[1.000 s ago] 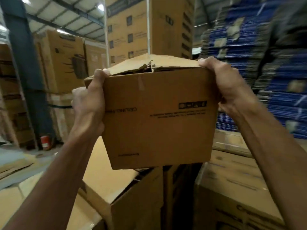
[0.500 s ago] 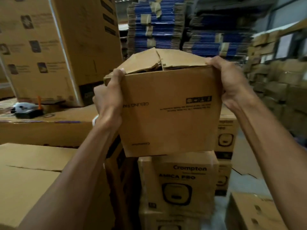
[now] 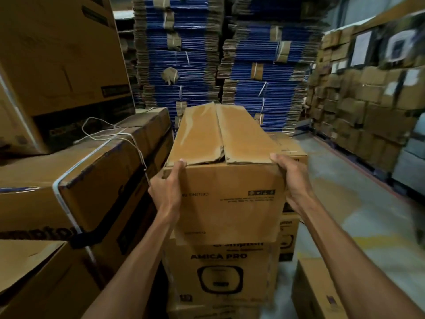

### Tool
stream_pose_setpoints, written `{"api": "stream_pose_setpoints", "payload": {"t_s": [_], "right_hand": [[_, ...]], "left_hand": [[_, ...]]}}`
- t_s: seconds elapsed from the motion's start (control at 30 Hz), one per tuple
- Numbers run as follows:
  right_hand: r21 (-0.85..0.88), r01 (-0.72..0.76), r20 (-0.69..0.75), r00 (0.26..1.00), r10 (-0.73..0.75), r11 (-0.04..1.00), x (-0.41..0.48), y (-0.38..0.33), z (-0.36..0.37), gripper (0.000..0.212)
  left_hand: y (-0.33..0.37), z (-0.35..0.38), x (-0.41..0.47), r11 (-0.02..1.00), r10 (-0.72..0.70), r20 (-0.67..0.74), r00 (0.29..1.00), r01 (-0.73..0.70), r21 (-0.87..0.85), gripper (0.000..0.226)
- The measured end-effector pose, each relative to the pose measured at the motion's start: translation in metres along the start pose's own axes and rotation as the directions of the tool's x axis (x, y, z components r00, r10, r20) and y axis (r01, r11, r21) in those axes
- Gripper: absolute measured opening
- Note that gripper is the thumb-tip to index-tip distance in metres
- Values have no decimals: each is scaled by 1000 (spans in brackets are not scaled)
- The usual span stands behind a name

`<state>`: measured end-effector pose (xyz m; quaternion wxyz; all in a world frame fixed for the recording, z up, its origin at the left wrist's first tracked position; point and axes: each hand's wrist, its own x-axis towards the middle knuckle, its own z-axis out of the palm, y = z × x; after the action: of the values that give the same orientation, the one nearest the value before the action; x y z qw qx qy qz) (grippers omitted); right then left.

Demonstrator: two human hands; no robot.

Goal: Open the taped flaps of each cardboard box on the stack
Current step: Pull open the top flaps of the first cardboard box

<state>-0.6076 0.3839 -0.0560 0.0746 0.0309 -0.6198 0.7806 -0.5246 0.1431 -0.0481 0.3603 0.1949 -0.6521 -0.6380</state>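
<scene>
The box [image 3: 227, 203] is gripped at its two near upper corners: the left hand [image 3: 166, 192] is curled round the left corner with the thumb laid on the top edge, and the right hand [image 3: 291, 178] is clamped over the right corner. Between the hands the flaps [image 3: 218, 132] are closed, meeting along a middle seam, and their near ends are crumpled. Just under the grip a printed box [image 3: 218, 272] of the stack is seen; whether the held box rests on it cannot be told. Because only the near end is held, the long far end may tip or slide off if it is released too early. Compared with half a second ago, the box has been lowered from face height, so its top is now seen.
</scene>
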Motion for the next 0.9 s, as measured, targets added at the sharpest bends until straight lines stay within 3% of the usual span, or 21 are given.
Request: {"api": "stream_pose_setpoints", "payload": {"t_s": [0.1,0.23,0.33,0.43,0.53,0.63,0.7,0.8,0.9], "right_hand": [[-29,-37,13,999,38,999,19,25,2,52],[-71,-92,7,996,93,993,32,47,9,15],[-135,-87,-25,996,85,987,38,54,18,38],[-178,-37,-77,997,24,983,36,52,29,19],[-238,-7,-113,993,-21,971,30,53,37,27],[-356,-12,-193,979,-61,934,25,57,38,41],[-568,57,-207,956,-210,821,19,53,43,48],[-771,256,-56,885,-463,583,10,42,62,35],[-877,340,140,857,-496,340,3,40,83,29]], "left_hand": [[-23,9,10,999,-45,6,999,45,26,27],[-49,13,28,995,-97,12,995,97,29,23],[-66,12,44,993,-112,8,994,112,22,38],[-76,9,57,993,-95,45,994,91,76,33],[-75,-1,65,989,-46,166,985,22,143,26],[-73,-13,73,972,30,322,946,-103,211,54],[-67,-17,81,923,178,419,890,-299,242,61],[-47,-5,97,685,343,580,739,-619,384,57],[-28,21,106,488,261,740,620,-746,453,59]]}}
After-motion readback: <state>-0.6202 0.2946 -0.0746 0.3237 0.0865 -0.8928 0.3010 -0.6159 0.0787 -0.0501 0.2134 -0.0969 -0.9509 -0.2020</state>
